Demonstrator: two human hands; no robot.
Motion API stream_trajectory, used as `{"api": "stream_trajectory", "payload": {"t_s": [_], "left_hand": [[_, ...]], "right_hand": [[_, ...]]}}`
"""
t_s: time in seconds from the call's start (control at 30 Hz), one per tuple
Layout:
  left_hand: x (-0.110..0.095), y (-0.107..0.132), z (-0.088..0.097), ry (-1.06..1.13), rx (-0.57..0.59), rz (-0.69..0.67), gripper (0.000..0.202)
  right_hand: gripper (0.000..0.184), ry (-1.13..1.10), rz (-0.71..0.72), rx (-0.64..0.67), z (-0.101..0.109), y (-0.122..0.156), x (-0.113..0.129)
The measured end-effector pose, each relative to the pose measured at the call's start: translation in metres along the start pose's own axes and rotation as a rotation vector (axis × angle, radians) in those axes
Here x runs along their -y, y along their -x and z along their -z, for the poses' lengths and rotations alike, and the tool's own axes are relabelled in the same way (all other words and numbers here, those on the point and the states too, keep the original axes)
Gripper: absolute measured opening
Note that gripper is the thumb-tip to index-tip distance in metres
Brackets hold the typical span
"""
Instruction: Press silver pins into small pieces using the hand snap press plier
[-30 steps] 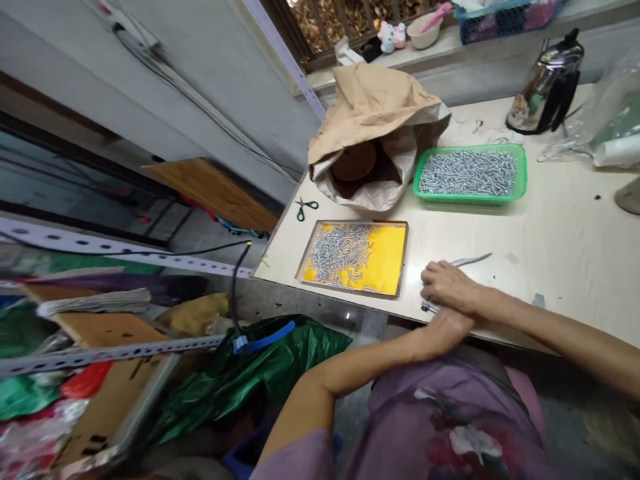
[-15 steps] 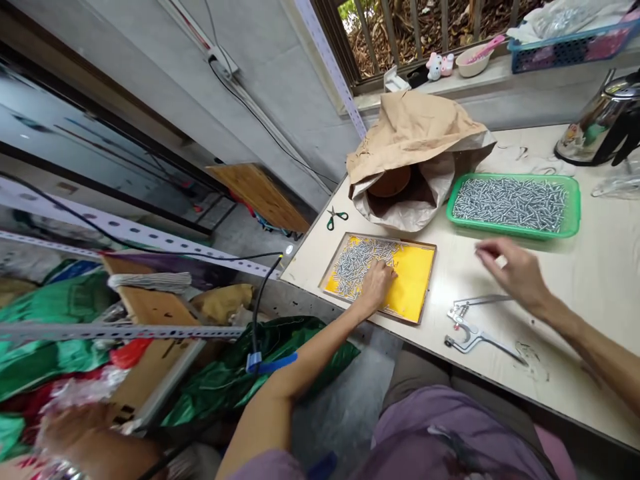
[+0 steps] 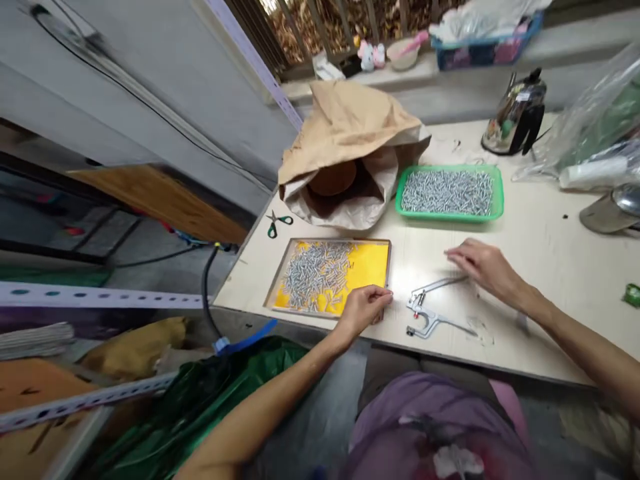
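Observation:
My left hand [image 3: 366, 308] is over the front right corner of a shallow tray [image 3: 387, 257], thumb and fingertips pinched together. Anything between them is too small to make out. Small silvery metal pins [image 3: 313, 270] are heaped on the left of the tray's yellow bottom. To the right of it lie metal pliers [image 3: 430, 322] with a C-shaped jaw and spread handles. Above the end of their upper handle is my right hand [image 3: 483, 267], its fingers drawn together; what they hold, if anything, is hidden. Behind it stands a green basket [image 3: 450, 218] filled with similar pins [image 3: 447, 191].
A large open paper bag [image 3: 350, 127] stands behind the tray, with green-handled scissors [image 3: 275, 223] at its left. Farther right are a kettle [image 3: 515, 113], plastic bags [image 3: 595, 127] and a metal vessel [image 3: 613, 210]. A cable [image 3: 205, 293] hangs beside the table's left edge.
My left hand has moved right, from the pins to the tray's front right corner. My right hand has come closer to the pliers' upper handle. The view has swung to the right.

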State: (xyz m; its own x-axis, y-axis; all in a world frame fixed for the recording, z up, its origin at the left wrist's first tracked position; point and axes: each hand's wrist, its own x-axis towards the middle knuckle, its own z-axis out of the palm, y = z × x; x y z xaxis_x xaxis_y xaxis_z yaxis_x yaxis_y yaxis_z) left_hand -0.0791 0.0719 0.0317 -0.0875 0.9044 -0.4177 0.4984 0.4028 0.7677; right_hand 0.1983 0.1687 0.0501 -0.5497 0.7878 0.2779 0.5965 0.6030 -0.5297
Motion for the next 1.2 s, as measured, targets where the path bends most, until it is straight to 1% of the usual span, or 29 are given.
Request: {"api": "stream_trajectory", "payload": {"t_s": [0.07,0.1,0.13,0.2,0.3,0.43,0.6,0.7,0.83,0.93,1.03,1.1,1.13,1.2], "left_hand": [[-0.008,0.01,-0.02,0.109,0.086,0.127,0.026],[-0.01,0.013,-0.029,0.137,0.105,0.162,0.025],[-0.011,0.014,-0.036,0.153,0.113,0.179,0.023],[-0.012,0.015,-0.046,0.152,0.114,0.188,0.019],[-0.012,0.014,-0.053,0.083,0.108,0.185,0.016],[-0.012,0.014,-0.055,-0.038,0.12,0.2,0.014],[-0.012,0.016,-0.054,-0.153,0.131,0.179,0.014],[-0.014,0.015,-0.05,-0.209,0.173,0.186,0.016],[-0.017,0.011,-0.047,-0.218,0.264,0.233,0.019],[-0.018,0.008,-0.047,-0.21,0.311,0.277,0.021],[-0.019,0.009,-0.048,-0.199,0.334,0.314,0.022],[-0.021,0.01,-0.048,-0.19,0.329,0.328,0.021],[-0.021,0.011,-0.048,-0.183,0.325,0.329,0.021],[-0.022,0.012,-0.048,-0.175,0.314,0.322,0.02]], "right_hand": [[0.027,0.02,0.033,0.236,-0.014,0.034,0.018],[0.026,0.05,0.038,0.311,-0.021,0.05,0.025],[0.023,0.084,0.039,0.358,-0.026,0.062,0.03],[0.016,0.134,0.033,0.392,-0.036,0.081,0.036],[0.016,0.164,0.01,0.376,-0.045,0.092,0.038],[0.016,0.167,0.008,0.359,-0.047,0.092,0.038],[0.017,0.129,-0.009,0.356,-0.047,0.092,0.04],[0.018,0.13,-0.016,0.364,-0.048,0.093,0.039],[0.02,0.145,-0.007,0.366,-0.05,0.094,0.039],[0.023,0.158,0.009,0.373,-0.05,0.094,0.04],[0.022,0.19,0.026,0.392,-0.047,0.092,0.037],[0.019,0.223,0.042,0.357,-0.045,0.088,0.031],[0.029,0.241,0.048,0.323,-0.044,0.086,0.026],[0.065,0.271,0.051,0.267,-0.043,0.08,0.015]]}}
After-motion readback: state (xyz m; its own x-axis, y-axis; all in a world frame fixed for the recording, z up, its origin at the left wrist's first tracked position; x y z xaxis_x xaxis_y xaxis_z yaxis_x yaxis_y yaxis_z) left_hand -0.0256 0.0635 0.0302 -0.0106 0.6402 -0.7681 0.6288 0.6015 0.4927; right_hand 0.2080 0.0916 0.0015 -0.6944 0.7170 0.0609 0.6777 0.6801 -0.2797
